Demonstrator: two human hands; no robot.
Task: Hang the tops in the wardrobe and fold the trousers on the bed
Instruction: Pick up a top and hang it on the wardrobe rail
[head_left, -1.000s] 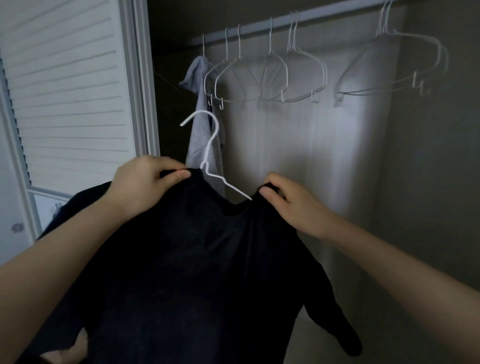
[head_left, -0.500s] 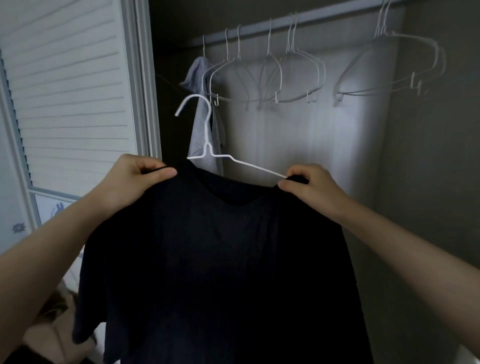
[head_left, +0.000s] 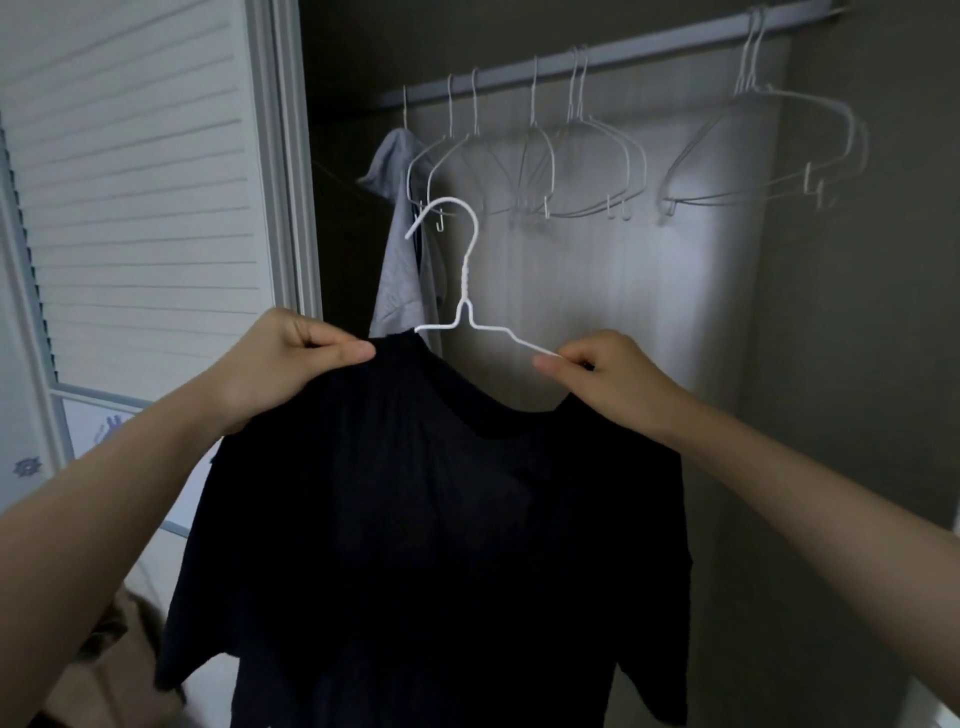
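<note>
You hold a dark navy short-sleeved T-shirt (head_left: 441, 545) up between your hands, its body hanging below them in front of the open wardrobe, whose grey metal rail (head_left: 597, 52) runs high above your hands with empty white wire hangers (head_left: 582, 166) and a pale grey top (head_left: 400, 249) on it. Your left hand (head_left: 291, 364) pinches the shirt's left shoulder between curled fingers and thumb. Your right hand (head_left: 608, 379) pinches the right shoulder together with the arm of a white wire hanger (head_left: 465, 291), whose hook stands upright above and between your hands.
</note>
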